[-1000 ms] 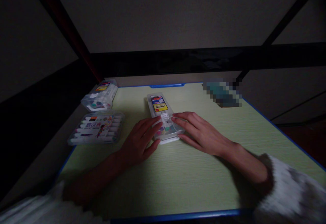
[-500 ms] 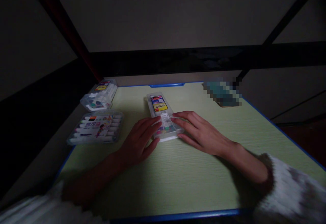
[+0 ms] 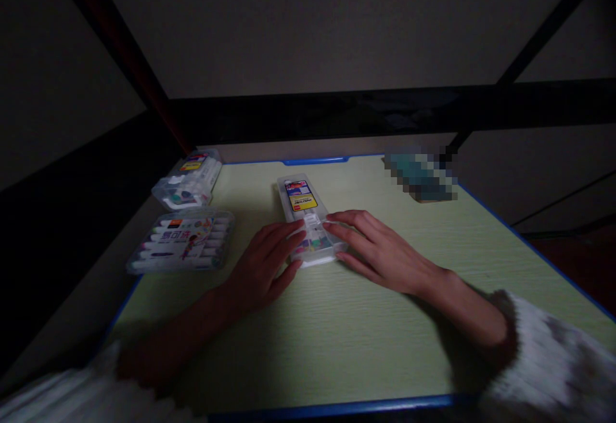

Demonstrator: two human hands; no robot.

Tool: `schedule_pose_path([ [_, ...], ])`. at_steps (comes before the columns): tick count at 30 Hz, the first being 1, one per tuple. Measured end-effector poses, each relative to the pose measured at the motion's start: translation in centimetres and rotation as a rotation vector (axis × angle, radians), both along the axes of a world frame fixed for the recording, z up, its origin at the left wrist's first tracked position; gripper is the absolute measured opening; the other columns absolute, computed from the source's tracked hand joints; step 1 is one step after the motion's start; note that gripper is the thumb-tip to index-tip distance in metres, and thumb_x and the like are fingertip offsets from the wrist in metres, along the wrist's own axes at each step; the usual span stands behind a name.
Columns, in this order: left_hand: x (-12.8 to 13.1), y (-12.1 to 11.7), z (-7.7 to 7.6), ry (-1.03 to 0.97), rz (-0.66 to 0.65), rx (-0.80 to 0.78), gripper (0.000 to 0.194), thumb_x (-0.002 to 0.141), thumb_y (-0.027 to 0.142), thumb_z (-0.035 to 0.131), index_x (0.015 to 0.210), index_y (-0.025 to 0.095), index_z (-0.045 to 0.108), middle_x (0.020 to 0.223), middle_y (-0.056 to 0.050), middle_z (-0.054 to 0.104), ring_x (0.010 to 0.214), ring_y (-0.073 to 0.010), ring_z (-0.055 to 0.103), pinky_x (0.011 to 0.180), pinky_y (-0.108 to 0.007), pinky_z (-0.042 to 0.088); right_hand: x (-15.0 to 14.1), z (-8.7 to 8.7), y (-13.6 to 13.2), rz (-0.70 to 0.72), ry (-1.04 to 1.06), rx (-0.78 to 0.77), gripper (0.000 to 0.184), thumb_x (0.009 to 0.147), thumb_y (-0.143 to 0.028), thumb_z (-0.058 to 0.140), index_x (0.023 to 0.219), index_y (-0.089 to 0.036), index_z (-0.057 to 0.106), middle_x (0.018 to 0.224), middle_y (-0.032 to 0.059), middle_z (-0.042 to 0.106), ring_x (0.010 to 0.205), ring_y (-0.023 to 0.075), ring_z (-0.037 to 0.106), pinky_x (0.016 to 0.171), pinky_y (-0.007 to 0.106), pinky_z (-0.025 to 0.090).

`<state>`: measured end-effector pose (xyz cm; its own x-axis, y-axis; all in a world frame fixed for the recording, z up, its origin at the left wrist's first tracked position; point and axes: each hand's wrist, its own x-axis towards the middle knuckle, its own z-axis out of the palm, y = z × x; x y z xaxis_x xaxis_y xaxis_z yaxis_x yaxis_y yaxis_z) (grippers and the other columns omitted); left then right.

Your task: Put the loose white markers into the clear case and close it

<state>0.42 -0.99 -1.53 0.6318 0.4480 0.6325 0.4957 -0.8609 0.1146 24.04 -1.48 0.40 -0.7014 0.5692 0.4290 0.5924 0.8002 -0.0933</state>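
A clear plastic marker case (image 3: 304, 199) with a yellow, blue and red label lies flat on the table, its narrow end towards me. Coloured marker ends show through that near end, beside a white clasp. My left hand (image 3: 264, 261) holds the case's left near corner, fingertips on the lid and thumb at the bottom edge. From the other side my right hand (image 3: 378, 246) grips the right near corner, two fingers on the lid by the clasp and the thumb low against the side.
To the left, a flat clear case of white markers (image 3: 180, 243) overhangs the table edge. Behind it stands another marker case (image 3: 190, 179). A blurred-out flat object (image 3: 421, 178) lies at the far right of the pale green table (image 3: 337, 339), which has a blue rim.
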Motion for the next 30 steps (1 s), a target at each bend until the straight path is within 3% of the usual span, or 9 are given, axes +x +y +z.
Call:
schedule_pose_path([
  [16,-0.03,-0.07,0.07,-0.005,-0.012,0.015,0.038,0.085,0.016,0.046,0.122,0.016,0.039,0.120,-0.013,0.051,0.107,-0.0231,0.049,0.085,-0.041,0.044,-0.01,0.05,-0.11,0.008,0.035,-0.025,0.037,0.089,-0.028,0.038,0.122,-0.013,0.040,0.116,0.0140,0.047,0.107,0.0234,0.045,0.088,0.043,0.045],
  [30,0.08,-0.22,0.27,-0.046,-0.047,0.011,0.033,0.084,0.015,0.049,0.117,0.013,0.043,0.118,-0.014,0.053,0.100,-0.0204,0.051,0.081,-0.035,0.044,-0.65,-0.36,-0.32,0.005,0.300,-0.241,0.041,0.086,-0.030,0.045,0.124,-0.017,0.036,0.110,0.0109,0.042,0.106,0.0214,0.043,0.090,0.039,0.043],
])
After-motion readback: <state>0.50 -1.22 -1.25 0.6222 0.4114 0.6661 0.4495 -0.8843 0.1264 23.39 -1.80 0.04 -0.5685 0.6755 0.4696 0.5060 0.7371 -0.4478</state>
